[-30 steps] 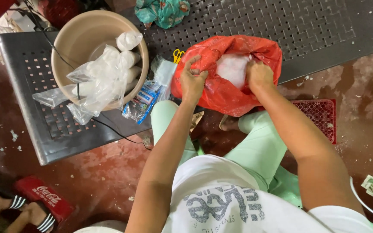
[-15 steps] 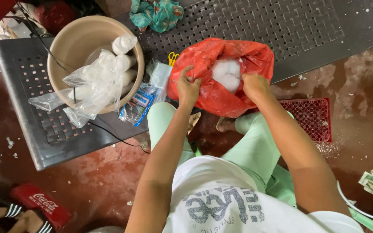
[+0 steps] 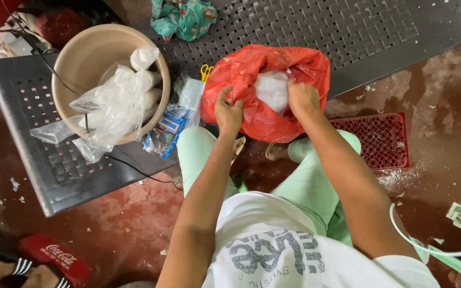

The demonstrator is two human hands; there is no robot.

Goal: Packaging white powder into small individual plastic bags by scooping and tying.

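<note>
Left hand [image 3: 228, 111] and right hand [image 3: 301, 98] each clamped on rim of crumpled red plastic bag [image 3: 252, 120], spreading mouth; white lumpy contents [image 3: 272, 90] exposed between hands. Beige round plastic basin [image 3: 84, 56] well left of left hand.

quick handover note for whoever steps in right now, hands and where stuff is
Left hand grips the near rim of the red plastic bag; right hand grips the rim beside the white contents.
The bag sits open on the perforated metal bench.
The beige basin to the left holds filled clear bags, so some are packed.
White material remains in the red bag.
</note>
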